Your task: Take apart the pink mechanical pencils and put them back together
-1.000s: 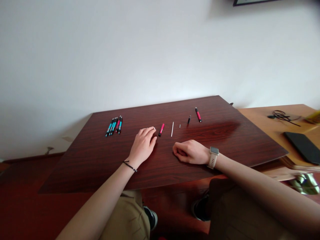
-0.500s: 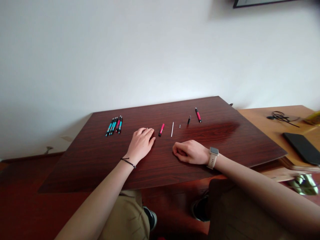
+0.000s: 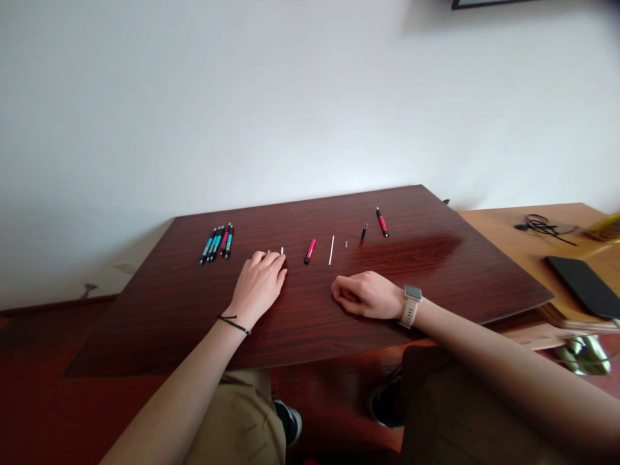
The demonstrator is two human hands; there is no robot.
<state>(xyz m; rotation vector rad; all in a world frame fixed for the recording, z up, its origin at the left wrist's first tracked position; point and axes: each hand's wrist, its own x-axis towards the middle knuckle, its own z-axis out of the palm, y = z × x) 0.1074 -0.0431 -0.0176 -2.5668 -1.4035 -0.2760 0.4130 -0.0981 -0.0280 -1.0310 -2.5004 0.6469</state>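
Big dark wooden table point(image 3: 436, 284) takes up most of the view, with a lighter desk at its 3 o'clock carrying a black slab point(image 3: 584, 284) that might be a phone or tablet; it's hard to call from this angle.

Left hand point(image 3: 259, 281) lies flat, palm down, fingers spread and gripping nothing. Right hand point(image 3: 363, 296) rests at 3 o'clock of it, curled into a loose fist, and I can't tell if anything's tucked inside.

At 10 o'clock from the left hand is a bundle of pens point(image 3: 216, 243), teal and pink, lying side by side. A whole red pen point(image 3: 382, 221) sits off at 2 o'clock.

Between them is a row of pen parts: pink barrel point(image 3: 310, 250), thin white refill point(image 3: 332, 249), black tip point(image 3: 363, 232), tiny grey bit point(image 3: 346, 243).

A small white piece point(image 3: 281, 250) lies just past the left fingertips, at 1 o'clock. Looks like the parts are laid out and nothing's been picked up. Anything this small calls for a careful fingertip pinch.
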